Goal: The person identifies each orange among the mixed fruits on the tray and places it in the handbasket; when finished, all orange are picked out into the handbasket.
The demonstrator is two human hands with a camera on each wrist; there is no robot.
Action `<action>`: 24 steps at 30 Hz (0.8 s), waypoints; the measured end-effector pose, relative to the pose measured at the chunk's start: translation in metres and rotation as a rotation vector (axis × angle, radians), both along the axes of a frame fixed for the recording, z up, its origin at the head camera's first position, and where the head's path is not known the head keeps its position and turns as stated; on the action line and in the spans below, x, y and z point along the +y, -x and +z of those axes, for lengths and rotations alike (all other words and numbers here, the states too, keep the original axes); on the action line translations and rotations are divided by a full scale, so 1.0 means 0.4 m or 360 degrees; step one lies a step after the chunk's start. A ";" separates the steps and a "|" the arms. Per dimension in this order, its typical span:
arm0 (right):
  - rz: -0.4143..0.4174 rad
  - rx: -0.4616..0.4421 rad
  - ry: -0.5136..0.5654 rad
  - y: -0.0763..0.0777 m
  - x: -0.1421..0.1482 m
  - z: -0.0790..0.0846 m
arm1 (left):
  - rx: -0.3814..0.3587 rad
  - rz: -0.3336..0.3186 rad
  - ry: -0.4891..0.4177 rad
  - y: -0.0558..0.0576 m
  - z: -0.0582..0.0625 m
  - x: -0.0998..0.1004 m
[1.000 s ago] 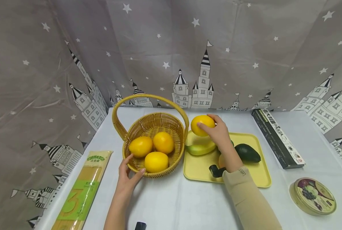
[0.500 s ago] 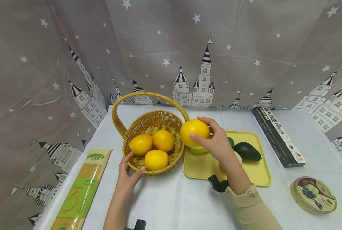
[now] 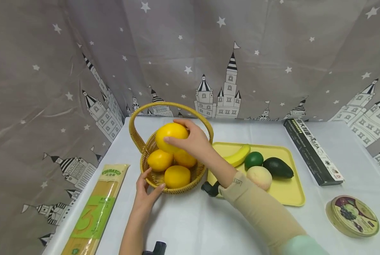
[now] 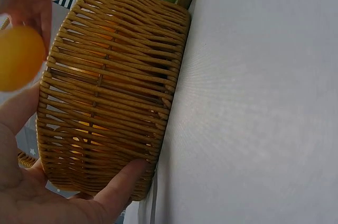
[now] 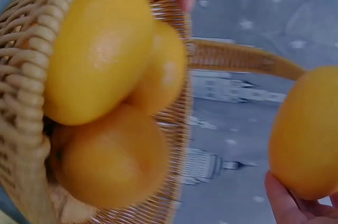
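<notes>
In the head view my right hand grips a yellow lemon above the wicker basket, inside its arched handle. The right wrist view shows that lemon apart from the others, pinched by thumb and fingers. Three more lemons lie in the basket: one at left, one in front and one behind, partly hidden by my right hand. My left hand holds the basket's near left side, thumb and fingers spread against the weave.
Right of the basket, a yellow tray bears a banana, a green round fruit, a peach and an avocado. Beyond lie a black pasta box and a round tin. A spaghetti pack lies left.
My right hand has carried the lemon leftward from over the tray to over the basket. The tray's fruit is now less covered by my arm. The left hand stays on the basket.
</notes>
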State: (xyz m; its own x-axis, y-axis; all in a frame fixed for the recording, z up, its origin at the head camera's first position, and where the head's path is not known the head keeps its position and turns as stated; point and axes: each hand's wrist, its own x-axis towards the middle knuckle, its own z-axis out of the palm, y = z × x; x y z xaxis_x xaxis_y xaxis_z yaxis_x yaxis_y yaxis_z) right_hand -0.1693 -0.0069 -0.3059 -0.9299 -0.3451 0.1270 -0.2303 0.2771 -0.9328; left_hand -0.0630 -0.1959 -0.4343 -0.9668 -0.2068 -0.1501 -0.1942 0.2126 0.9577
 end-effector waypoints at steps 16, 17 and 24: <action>-0.0305 -0.0239 -0.0268 0.177 -0.132 -0.134 | -0.0006 0.0012 -0.0022 -0.003 -0.005 0.014; -0.0301 -0.0230 -0.0282 0.178 -0.132 -0.143 | -0.0006 0.0013 -0.0025 -0.003 -0.006 0.015; -0.0221 -0.0230 -0.0343 0.180 -0.143 -0.152 | -0.0004 0.0042 -0.0018 -0.005 -0.005 0.004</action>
